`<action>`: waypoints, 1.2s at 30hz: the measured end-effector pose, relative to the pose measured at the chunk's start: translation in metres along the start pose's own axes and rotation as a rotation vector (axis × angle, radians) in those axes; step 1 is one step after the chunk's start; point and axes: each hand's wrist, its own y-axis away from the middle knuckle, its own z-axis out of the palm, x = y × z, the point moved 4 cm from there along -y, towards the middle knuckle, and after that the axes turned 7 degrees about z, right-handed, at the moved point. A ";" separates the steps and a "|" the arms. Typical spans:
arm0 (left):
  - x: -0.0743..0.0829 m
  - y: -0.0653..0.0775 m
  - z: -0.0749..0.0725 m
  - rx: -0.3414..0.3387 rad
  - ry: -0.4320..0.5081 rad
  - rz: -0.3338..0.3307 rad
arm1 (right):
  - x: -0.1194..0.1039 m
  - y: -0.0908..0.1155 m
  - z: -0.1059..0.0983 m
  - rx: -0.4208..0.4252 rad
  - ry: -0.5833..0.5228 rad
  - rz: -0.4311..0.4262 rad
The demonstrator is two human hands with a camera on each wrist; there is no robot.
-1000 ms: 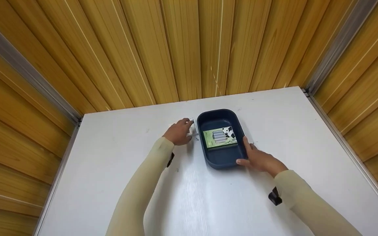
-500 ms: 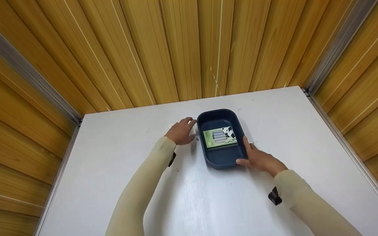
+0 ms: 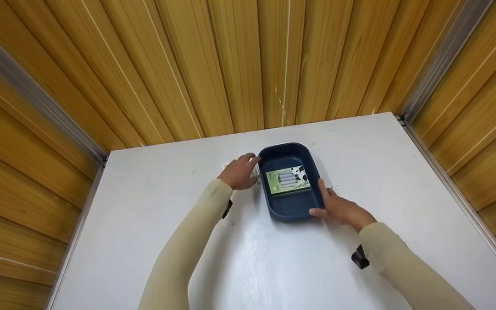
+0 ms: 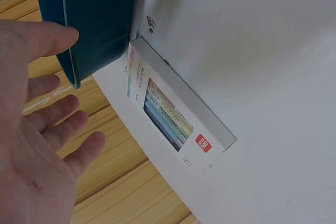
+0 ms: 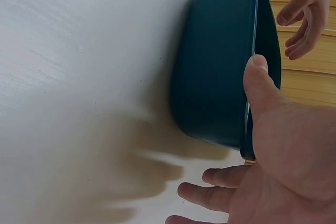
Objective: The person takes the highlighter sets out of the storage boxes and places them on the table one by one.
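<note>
A dark blue basin (image 3: 295, 206) sits on the white table, with a flat green box (image 3: 289, 181) printed with a panda and several pale sticks inside. My left hand (image 3: 238, 173) is at the basin's left rim, fingers loosely spread; in the left wrist view its thumb (image 4: 55, 40) overlaps the basin wall. Below that hand a white box (image 4: 176, 114) with a window showing coloured sticks lies against the basin's outer side, mostly hidden in the head view. At the right side my right hand (image 3: 343, 209) rests its thumb (image 5: 260, 80) on the rim, other fingers extended.
The white table (image 3: 144, 241) backs onto a yellow wood-patterned wall (image 3: 243, 64), with similar side walls and metal corner strips. Small dark marks (image 4: 150, 24) show on the tabletop near the basin.
My left hand has shifted slightly right and away from me, bringing its fingers up to the basin's left rim over the white box. The right hand and basin have hardly moved.
</note>
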 end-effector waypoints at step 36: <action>0.015 -0.009 0.002 -0.036 0.003 0.000 | 0.000 0.001 0.001 -0.022 -0.013 0.013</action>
